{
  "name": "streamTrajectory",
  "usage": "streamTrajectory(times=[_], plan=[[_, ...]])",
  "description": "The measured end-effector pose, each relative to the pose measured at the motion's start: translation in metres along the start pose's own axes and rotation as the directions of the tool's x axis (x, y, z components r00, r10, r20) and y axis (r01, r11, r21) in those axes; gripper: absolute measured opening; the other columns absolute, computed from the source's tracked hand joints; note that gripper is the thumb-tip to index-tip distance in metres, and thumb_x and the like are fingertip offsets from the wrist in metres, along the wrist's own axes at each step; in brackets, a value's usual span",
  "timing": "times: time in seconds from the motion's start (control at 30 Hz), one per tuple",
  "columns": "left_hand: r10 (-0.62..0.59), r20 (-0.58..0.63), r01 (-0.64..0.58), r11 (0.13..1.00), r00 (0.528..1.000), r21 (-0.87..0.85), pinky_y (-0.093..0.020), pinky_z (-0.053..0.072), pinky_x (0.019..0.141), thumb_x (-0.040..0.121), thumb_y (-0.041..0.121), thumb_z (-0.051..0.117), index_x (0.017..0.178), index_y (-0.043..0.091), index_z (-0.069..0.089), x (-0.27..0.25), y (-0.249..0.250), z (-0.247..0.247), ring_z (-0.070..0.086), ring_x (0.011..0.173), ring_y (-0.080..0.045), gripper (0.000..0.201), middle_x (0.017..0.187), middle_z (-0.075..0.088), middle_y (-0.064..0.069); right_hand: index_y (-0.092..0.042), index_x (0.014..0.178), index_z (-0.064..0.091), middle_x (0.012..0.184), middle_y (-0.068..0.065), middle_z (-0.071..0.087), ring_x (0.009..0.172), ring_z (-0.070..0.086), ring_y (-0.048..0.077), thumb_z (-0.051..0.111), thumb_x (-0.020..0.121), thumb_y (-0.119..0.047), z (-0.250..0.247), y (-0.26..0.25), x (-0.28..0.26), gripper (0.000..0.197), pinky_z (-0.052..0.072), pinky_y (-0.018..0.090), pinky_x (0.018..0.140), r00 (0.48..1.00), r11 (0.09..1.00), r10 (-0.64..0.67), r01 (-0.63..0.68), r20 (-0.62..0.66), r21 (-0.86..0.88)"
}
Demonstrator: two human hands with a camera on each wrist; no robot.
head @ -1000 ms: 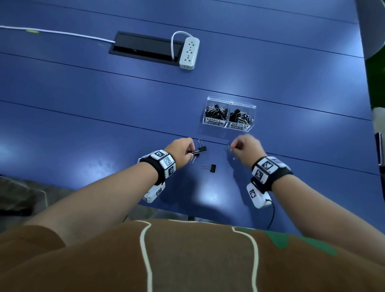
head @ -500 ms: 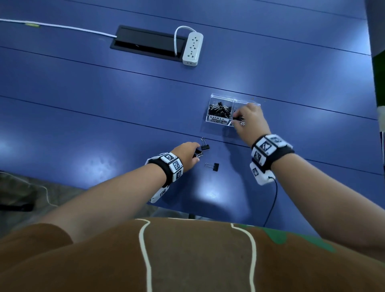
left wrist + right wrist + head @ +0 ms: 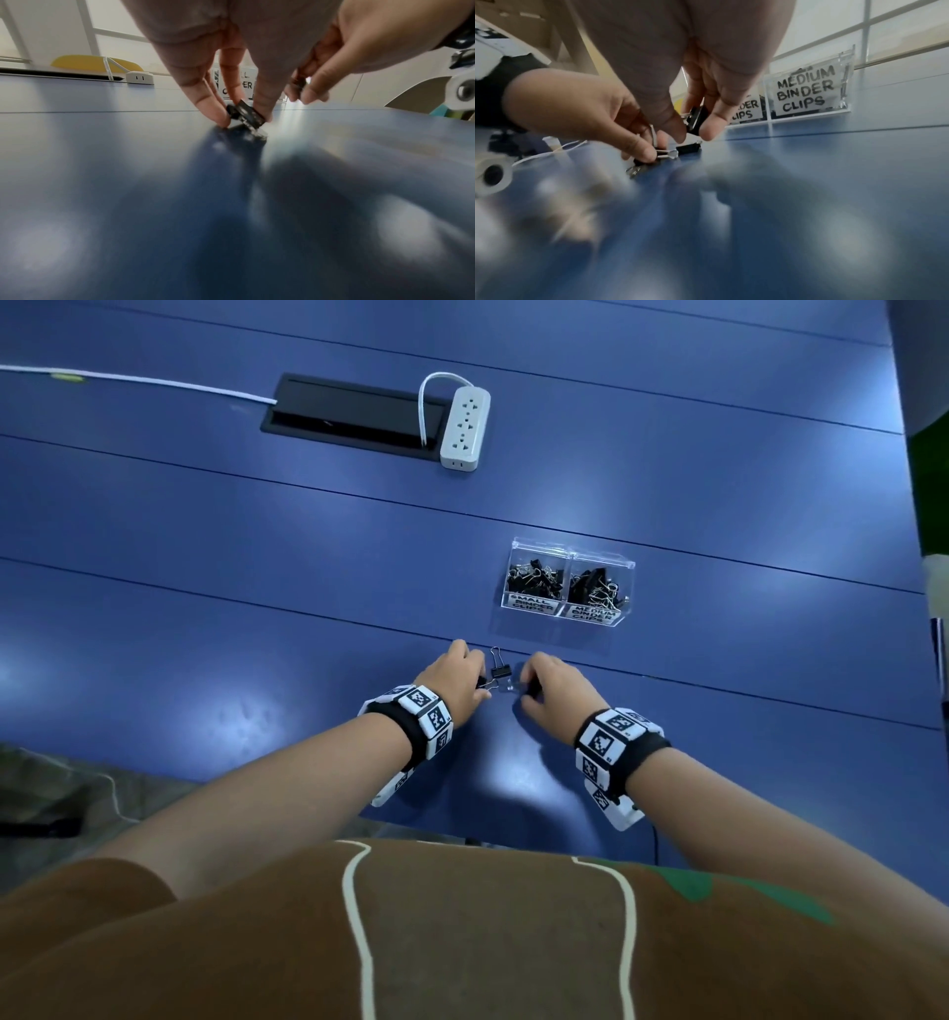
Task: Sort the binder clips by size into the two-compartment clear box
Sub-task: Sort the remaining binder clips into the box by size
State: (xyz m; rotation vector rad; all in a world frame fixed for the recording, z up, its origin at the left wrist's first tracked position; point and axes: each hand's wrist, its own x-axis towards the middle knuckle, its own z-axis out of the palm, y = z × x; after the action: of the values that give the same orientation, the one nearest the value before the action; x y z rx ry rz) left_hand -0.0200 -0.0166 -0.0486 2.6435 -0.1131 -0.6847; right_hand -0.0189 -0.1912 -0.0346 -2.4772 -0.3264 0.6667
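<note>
The clear two-compartment box (image 3: pixel 565 608) stands beyond my hands, labelled small on the left and medium (image 3: pixel 805 91) on the right, each side holding several black clips. My left hand (image 3: pixel 480 683) pinches a black binder clip (image 3: pixel 246 115) low on the blue table. Close beside it, my right hand (image 3: pixel 526 690) pinches another black clip (image 3: pixel 696 119) just above the surface. A third clip (image 3: pixel 497 669) lies on the table between the two hands, also visible in the right wrist view (image 3: pixel 689 148).
A white power strip (image 3: pixel 464 428) and a black cable hatch (image 3: pixel 349 418) sit at the far side, with a white cable (image 3: pixel 128 379) running left. The table's near edge (image 3: pixel 308 793) is just behind my wrists.
My right hand came back from the box's medium compartment to the table and took hold of the clip lying near the front. The left hand stayed by the clips.
</note>
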Motion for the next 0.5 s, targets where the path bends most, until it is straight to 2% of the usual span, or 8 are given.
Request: streamTrajectory(times=[0.1, 0.2, 0.27, 0.37, 0.5], plan=[[0.002, 0.012, -0.002, 0.999, 1.0, -0.034, -0.045, 0.049, 0.085, 0.088, 0.019, 0.059, 0.099, 0.009, 0.051, -0.001, 0.0, -0.001, 0.056, 0.095, -0.034, 0.016, 0.109, 0.052, -0.012, -0.009, 0.11, 0.054, 0.112, 0.012, 0.06, 0.1, 0.056, 0.03, 0.055, 0.082, -0.006, -0.004, -0.01, 0.019, 0.028, 0.045, 0.036, 0.088, 0.997, 0.999, 0.004, -0.001, -0.079, 0.041], [-0.015, -0.017, 0.013, 0.992, 1.0, -0.124, -0.044, 0.048, 0.088, 0.085, 0.013, 0.06, 0.1, 0.008, 0.053, -0.001, -0.007, -0.003, 0.057, 0.095, -0.034, 0.018, 0.109, 0.053, -0.014, -0.009, 0.121, 0.055, 0.12, 0.013, 0.055, 0.108, 0.054, 0.03, 0.052, 0.087, -0.007, 0.003, -0.018, 0.037, 0.034, 0.045, 0.037, 0.094, 1.0, 1.0, -0.017, 0.017, -0.026, -0.002], [-0.055, -0.037, 0.048, 0.984, 0.998, -0.174, -0.042, 0.048, 0.093, 0.085, 0.011, 0.059, 0.102, 0.007, 0.056, 0.001, -0.011, -0.007, 0.058, 0.098, -0.032, 0.018, 0.112, 0.052, -0.014, -0.007, 0.118, 0.059, 0.116, 0.017, 0.05, 0.103, 0.054, 0.035, 0.05, 0.089, -0.007, 0.011, -0.019, 0.042, 0.03, 0.047, 0.04, 0.089, 0.999, 0.997, -0.023, 0.025, 0.029, -0.068], [-0.098, -0.055, 0.084, 0.974, 0.994, -0.212, -0.03, 0.047, 0.093, 0.086, 0.01, 0.06, 0.103, 0.007, 0.061, 0.005, -0.017, -0.016, 0.06, 0.099, -0.029, 0.017, 0.114, 0.052, -0.014, -0.005, 0.117, 0.06, 0.113, 0.019, 0.045, 0.092, 0.054, 0.037, 0.052, 0.089, -0.007, 0.018, -0.013, 0.04, 0.029, 0.049, 0.043, 0.084, 0.999, 0.992, -0.025, 0.028, 0.03, -0.119], [-0.048, -0.141, 0.01, 0.967, 0.989, -0.256, -0.019, 0.04, 0.086, 0.085, 0.009, 0.063, 0.109, 0.008, 0.065, 0.014, -0.009, -0.03, 0.061, 0.098, -0.024, 0.024, 0.111, 0.059, -0.012, -0.001, 0.107, 0.061, 0.111, 0.021, 0.046, 0.093, 0.052, 0.037, 0.055, 0.087, -0.009, 0.017, -0.003, 0.035, 0.022, 0.049, 0.042, 0.082, 0.999, 0.993, -0.036, 0.032, -0.03, -0.117]])
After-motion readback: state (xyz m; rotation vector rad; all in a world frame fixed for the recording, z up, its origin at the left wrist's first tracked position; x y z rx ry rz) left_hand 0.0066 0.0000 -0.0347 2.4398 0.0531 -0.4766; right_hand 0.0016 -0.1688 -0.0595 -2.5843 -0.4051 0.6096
